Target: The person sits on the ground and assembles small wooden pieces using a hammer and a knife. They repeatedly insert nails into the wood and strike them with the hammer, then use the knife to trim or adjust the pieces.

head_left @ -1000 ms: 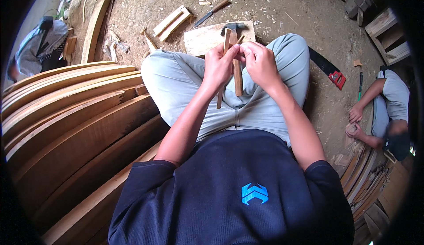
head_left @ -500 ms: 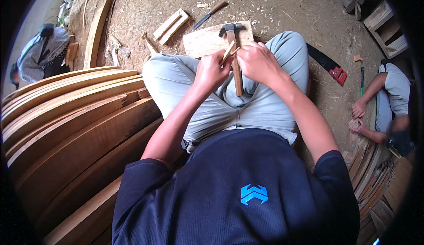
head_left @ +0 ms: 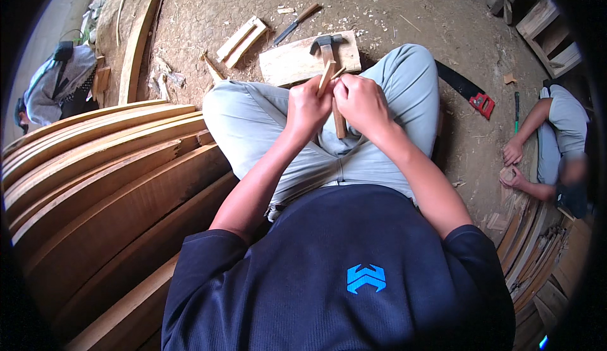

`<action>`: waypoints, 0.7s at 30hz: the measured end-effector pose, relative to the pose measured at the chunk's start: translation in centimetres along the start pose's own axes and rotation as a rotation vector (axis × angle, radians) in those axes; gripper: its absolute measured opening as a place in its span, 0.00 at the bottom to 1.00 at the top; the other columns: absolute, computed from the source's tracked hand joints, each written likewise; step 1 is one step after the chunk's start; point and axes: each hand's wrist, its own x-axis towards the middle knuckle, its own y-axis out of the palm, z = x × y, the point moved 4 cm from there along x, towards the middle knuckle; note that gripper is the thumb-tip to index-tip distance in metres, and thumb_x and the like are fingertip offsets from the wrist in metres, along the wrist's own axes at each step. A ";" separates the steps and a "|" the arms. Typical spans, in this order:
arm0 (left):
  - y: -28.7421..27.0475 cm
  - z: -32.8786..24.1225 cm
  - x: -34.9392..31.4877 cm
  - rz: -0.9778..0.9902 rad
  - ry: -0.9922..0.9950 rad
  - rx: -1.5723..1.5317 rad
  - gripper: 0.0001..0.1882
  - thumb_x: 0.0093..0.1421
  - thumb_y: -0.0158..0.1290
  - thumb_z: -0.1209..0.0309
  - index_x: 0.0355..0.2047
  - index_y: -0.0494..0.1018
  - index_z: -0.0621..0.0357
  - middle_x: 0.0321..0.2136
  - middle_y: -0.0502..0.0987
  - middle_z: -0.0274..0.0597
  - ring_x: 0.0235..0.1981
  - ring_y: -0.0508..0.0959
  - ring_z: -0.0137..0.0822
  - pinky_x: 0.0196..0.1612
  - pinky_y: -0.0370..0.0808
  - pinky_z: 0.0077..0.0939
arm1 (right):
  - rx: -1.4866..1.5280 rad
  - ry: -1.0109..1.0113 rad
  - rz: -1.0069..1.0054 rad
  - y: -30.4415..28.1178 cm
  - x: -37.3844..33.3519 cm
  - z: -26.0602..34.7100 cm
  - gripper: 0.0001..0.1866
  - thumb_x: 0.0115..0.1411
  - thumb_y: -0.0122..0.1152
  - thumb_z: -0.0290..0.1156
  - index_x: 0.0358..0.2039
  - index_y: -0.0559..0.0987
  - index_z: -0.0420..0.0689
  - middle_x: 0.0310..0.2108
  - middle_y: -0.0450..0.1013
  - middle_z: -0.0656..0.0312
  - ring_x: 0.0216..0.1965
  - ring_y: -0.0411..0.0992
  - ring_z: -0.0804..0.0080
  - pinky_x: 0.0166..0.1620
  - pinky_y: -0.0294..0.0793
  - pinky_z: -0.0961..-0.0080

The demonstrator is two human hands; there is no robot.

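A narrow wood strip (head_left: 326, 78) is grasped by the left hand (head_left: 305, 107), its upper end sticking out above the closed fingers. A shorter, thin stick (head_left: 339, 73) shows just beside it, between the hands and slanting up to the right. Its lower end is met by the right hand (head_left: 363, 103), whose fingers are curled closed on it; the exact placing of the fingertips is hidden. Both hands are brought close together above the lap, between the bent knees of the grey trousers (head_left: 246, 120), and both pieces are held in front of the hammer (head_left: 327, 43).

The hammer's dark head is rested on a pale board (head_left: 284, 64), while its wooden handle is pointed toward the lap and partly covered by the hands. Beyond the board, a knife (head_left: 296, 24) with a brown handle is laid on the dirt floor (head_left: 379, 22), near a grooved wood block (head_left: 242, 42). Wood chips are scattered around. By the right knee, a saw (head_left: 466, 90) with a red handle is seen, its blade partly hidden by the leg.

On the left, long planks (head_left: 107, 167) are stacked beside the person. Farther right, a small piece of wood (head_left: 508, 174) is handled by a co-worker (head_left: 568, 129), near a green-handled tool (head_left: 516, 112). Another person (head_left: 60, 85) is seen at the far left.
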 end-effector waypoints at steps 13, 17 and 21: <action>-1.2 -1.3 -0.3 -0.158 -0.179 -0.256 0.09 0.64 0.61 0.67 0.34 0.82 0.61 0.16 0.80 0.40 0.15 0.77 0.23 0.19 0.72 0.23 | 0.170 -0.161 -0.160 -2.3 1.0 0.9 0.04 0.60 0.63 0.24 0.35 0.82 0.38 0.32 0.78 0.52 0.34 0.78 0.55 0.38 0.77 0.64; -1.7 -1.7 -0.4 -0.199 -0.151 -0.354 0.10 0.63 0.62 0.69 0.36 0.82 0.66 0.19 0.81 0.36 0.15 0.76 0.21 0.17 0.71 0.19 | 0.110 -0.287 -0.250 -2.6 0.5 1.5 0.03 0.59 0.62 0.23 0.35 0.79 0.38 0.33 0.78 0.53 0.35 0.76 0.52 0.39 0.76 0.62; -1.8 -1.3 -0.1 -0.181 -0.148 -0.382 0.10 0.62 0.63 0.71 0.36 0.82 0.68 0.20 0.82 0.36 0.16 0.76 0.20 0.17 0.71 0.19 | 0.017 -0.308 -0.266 -3.1 0.6 1.7 0.03 0.59 0.62 0.23 0.34 0.79 0.39 0.32 0.77 0.53 0.35 0.76 0.51 0.39 0.75 0.61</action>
